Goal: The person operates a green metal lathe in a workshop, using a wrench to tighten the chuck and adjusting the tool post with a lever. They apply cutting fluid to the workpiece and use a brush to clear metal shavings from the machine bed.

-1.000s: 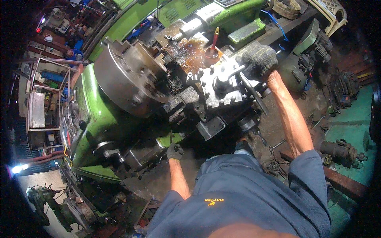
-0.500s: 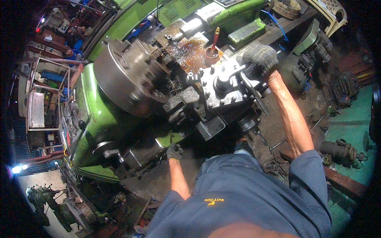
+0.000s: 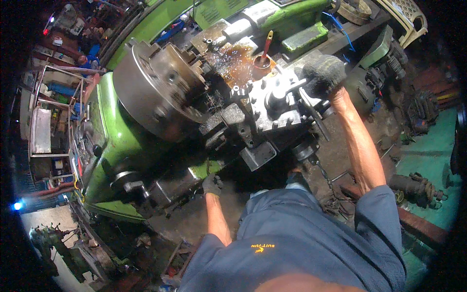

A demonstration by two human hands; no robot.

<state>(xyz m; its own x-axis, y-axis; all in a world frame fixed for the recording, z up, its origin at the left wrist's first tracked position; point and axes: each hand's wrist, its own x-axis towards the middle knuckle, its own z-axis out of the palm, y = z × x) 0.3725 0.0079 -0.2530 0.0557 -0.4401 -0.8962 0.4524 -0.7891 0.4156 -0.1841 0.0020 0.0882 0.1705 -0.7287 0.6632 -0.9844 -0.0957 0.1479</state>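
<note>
My right hand (image 3: 325,75), in a dark grey knit glove, is closed at the right end of the lathe's tool post (image 3: 277,103). What it grips is hidden beneath the glove; the tool post's clamping lever (image 3: 295,86) reaches up to it. Lower down, my left hand (image 3: 212,184), also gloved, is closed around the bottom of a thin upright lever (image 3: 208,167) by the green lathe's front. Left of the tool post sits the large round chuck (image 3: 151,92), with stepped jaws. A tool block (image 3: 233,117) lies between chuck and post.
A red-handled brush (image 3: 266,45) stands in a small pot (image 3: 262,65) on the oily, chip-strewn carriage. The tailstock (image 3: 272,19) is behind. Metal parts (image 3: 418,190) lie at right; a metal rack (image 3: 56,112) stands left. A spiral-shaped handle (image 3: 321,168) hangs below the slide.
The chuck's jaws, smeared by rotation before, now show more sharply. The view has shifted slightly. Both hands keep about the same places on the machine.
</note>
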